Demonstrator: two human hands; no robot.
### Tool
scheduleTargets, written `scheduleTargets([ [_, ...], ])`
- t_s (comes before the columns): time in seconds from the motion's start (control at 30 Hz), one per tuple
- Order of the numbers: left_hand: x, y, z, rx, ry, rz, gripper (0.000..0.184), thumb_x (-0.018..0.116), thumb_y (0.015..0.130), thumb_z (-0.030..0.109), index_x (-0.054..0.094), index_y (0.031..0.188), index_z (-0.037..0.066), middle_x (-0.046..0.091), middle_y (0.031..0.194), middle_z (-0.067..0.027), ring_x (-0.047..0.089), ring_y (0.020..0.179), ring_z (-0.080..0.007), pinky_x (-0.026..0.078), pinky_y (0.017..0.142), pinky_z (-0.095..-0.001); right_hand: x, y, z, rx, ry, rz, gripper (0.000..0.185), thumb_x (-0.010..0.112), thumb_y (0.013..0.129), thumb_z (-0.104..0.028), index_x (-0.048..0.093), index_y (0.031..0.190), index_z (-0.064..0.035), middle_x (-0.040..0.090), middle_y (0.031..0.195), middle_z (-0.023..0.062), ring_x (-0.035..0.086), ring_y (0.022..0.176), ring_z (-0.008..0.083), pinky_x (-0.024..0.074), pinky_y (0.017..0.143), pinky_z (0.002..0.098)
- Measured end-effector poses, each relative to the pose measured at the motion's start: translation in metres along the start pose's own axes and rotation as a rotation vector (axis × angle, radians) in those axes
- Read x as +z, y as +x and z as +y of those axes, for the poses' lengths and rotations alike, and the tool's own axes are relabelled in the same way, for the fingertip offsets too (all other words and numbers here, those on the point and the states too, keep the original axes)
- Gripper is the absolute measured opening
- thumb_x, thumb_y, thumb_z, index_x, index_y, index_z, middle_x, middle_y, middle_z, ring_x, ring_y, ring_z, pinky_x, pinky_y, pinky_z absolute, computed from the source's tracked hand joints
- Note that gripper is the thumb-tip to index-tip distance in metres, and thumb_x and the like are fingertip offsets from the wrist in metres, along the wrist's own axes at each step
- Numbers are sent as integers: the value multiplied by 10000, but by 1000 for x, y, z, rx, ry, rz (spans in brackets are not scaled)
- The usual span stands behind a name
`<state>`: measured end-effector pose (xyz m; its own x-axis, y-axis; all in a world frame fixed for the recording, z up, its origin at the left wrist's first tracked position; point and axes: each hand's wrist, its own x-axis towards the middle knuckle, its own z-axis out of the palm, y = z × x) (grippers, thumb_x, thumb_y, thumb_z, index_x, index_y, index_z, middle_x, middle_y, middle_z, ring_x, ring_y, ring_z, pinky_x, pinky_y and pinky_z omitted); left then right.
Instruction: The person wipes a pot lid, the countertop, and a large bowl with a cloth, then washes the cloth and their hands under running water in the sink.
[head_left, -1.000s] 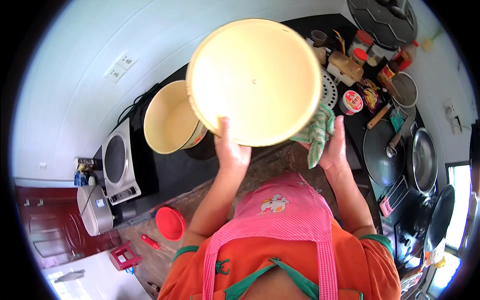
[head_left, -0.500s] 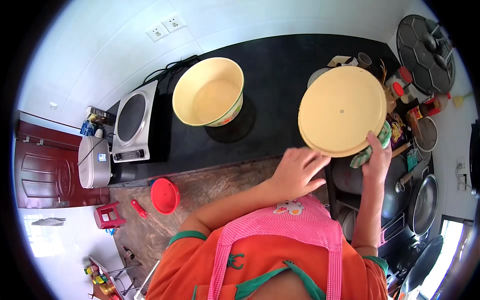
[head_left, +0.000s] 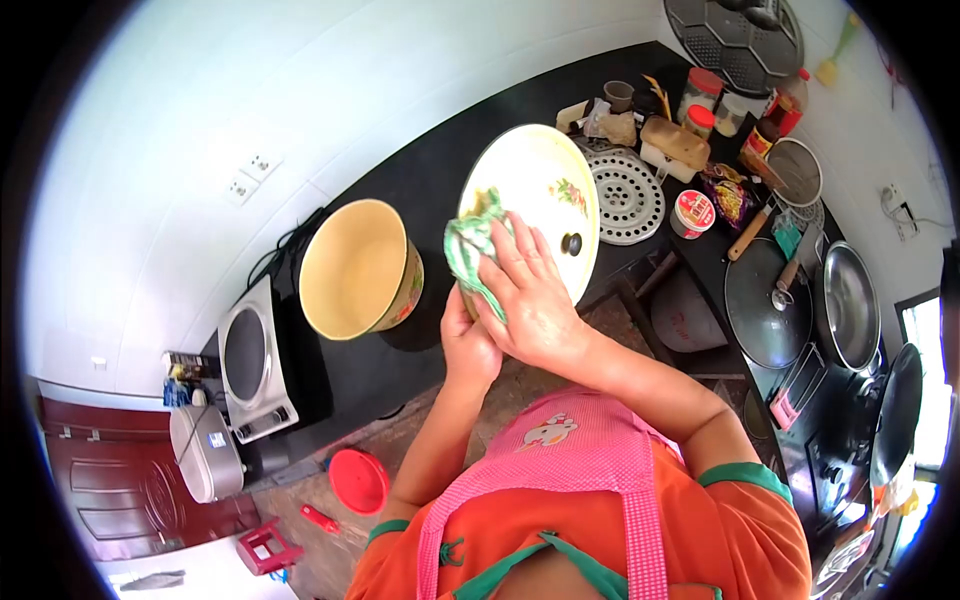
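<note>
A round enamel pot lid [head_left: 545, 170] is tilted up over the counter, its pale outer face with a floral print and black knob toward me. My left hand [head_left: 470, 345] is closed on the lid's lower left edge; its fingers are partly hidden behind the lid. My right hand [head_left: 535, 295] presses a green-and-white cloth [head_left: 472, 245] against the lid's left side, fingers over the cloth. Left of the lid, a cream enamel pot [head_left: 355, 270] with a floral outside stands on the dark counter, open at the top.
An electric hotplate [head_left: 245, 355] and a rice cooker [head_left: 205, 450] are at the left. A perforated steamer plate [head_left: 625, 195], jars [head_left: 700, 95] and a red-lidded tub [head_left: 692, 212] lie to the right. Several pans, including a wok [head_left: 768, 310], are farther right. A red basin [head_left: 358, 480] is below the counter.
The lid has moved left and been turned, so its knob side now faces me. My right hand has brought the cloth onto that face. My left hand has gone from open to gripping the edge.
</note>
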<state>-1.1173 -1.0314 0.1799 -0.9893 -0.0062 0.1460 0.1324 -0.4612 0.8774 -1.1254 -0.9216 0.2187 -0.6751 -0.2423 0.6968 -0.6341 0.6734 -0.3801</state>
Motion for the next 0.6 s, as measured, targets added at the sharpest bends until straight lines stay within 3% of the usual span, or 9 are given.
scheduleTargets([
  [0.07,-4,-2,5,-3,-1,48,556,423,660,-126,452,1206,-23,555,1097,-67,544,998,-160,430,865,-283,2,20,8,4,-24,100,384,612,765,-217,543,1037,45,430,1217,282,378,1172,467,314,969,517],
  [0.13,-13,-7,11,-51,-9,43,573,398,614,-126,465,1173,-26,560,1050,-65,551,956,-160,435,838,-277,1,42,22,69,-15,199,340,602,769,-186,560,1005,54,485,1151,256,453,1108,412,351,931,497],
  [0.17,-16,-9,13,-73,-16,43,582,385,591,-127,472,1157,-28,563,1026,-64,554,935,-160,437,824,-274,-3,51,32,166,56,150,309,578,794,-159,583,1031,38,501,1179,248,483,1071,406,373,945,443],
  [0.23,-16,-12,14,-103,-42,97,565,408,582,-120,481,1137,-36,572,1002,-74,565,905,-172,441,805,-272,-5,60,52,324,138,7,276,549,822,-199,628,970,20,541,1151,188,512,1031,367,402,901,438],
  [0.3,-18,-13,13,-111,-68,117,567,408,578,-116,485,1134,-42,575,1005,-78,571,907,-178,443,804,-274,1,59,68,448,0,-15,279,529,835,-220,640,954,7,555,1139,147,517,1026,345,417,860,455],
  [0.33,-21,-14,11,-103,-58,120,572,408,574,-115,486,1136,-44,577,1010,-83,573,910,-181,444,805,-276,4,54,73,388,-197,60,270,535,825,-193,633,971,13,554,1096,188,513,1012,362,425,840,458],
  [0.47,-31,-10,12,-109,-14,107,594,398,564,-112,484,1148,-46,580,1035,-111,580,929,-216,457,819,-299,6,46,65,264,-98,117,320,577,763,-131,596,1045,20,536,1028,261,498,968,400,423,846,451],
  [0.57,-32,-6,18,-125,-22,74,618,392,552,-96,476,1163,-48,578,1050,-131,580,952,-247,465,838,-322,3,46,47,-6,33,182,354,598,710,-77,591,1050,22,544,1044,240,511,990,400,437,847,433],
  [0.6,-30,-4,21,-135,-30,54,628,392,547,-88,472,1169,-49,576,1053,-136,579,960,-256,466,845,-328,2,50,62,65,103,107,349,594,711,-75,594,1047,18,551,1048,228,521,987,388,440,850,416],
])
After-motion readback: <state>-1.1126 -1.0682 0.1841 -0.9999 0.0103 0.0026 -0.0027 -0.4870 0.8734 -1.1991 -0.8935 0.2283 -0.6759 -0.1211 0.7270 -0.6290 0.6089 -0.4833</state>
